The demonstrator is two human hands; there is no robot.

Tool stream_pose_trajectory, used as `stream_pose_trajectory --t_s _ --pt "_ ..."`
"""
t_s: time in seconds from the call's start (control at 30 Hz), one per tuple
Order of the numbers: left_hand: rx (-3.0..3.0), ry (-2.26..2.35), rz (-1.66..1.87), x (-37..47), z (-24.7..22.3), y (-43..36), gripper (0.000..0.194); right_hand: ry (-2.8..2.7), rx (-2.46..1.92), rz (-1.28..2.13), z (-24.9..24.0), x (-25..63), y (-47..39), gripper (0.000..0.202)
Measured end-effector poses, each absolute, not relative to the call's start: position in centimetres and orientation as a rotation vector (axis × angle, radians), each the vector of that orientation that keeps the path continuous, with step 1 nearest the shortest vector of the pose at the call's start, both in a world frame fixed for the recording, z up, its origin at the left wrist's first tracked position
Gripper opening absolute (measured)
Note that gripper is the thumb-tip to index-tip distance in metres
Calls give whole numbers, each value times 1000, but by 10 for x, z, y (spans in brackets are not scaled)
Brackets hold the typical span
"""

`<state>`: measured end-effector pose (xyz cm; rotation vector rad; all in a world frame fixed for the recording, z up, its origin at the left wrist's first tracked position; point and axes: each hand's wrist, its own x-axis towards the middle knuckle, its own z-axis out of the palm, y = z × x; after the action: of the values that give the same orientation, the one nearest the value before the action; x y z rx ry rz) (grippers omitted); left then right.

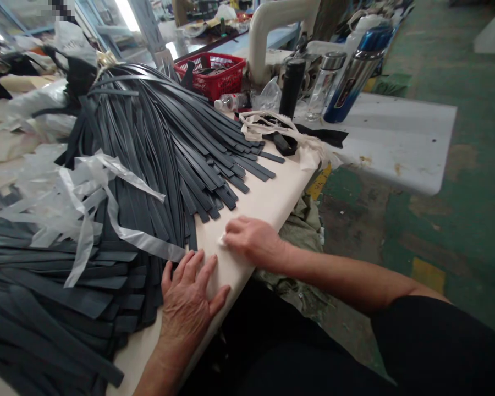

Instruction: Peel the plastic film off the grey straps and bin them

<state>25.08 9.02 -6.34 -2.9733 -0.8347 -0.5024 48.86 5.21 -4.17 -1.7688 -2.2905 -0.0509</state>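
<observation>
My left hand lies with fingers spread on the pale tabletop, its fingertips by the end of a translucent plastic strip. To its right, my right hand is closed around a small white piece, pressed to the surface near the table edge. Most of that piece is hidden by the fingers. A large bundle of dark grey flat strips fans out beyond my hands. More such strips are piled at the left, with crumpled clear plastic over them.
A red basket stands at the back, near a small bottle lying down. Farther right are a black bottle, a clear bottle and a blue-silver flask. White cloth strips lie near the table edge.
</observation>
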Motion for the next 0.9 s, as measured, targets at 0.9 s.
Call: stream_pose_trajectory --t_s 0.9 --pt "-3042 -841 -492 248 -67 91 52 -2100 -1980 -203 -32 538 55 15"
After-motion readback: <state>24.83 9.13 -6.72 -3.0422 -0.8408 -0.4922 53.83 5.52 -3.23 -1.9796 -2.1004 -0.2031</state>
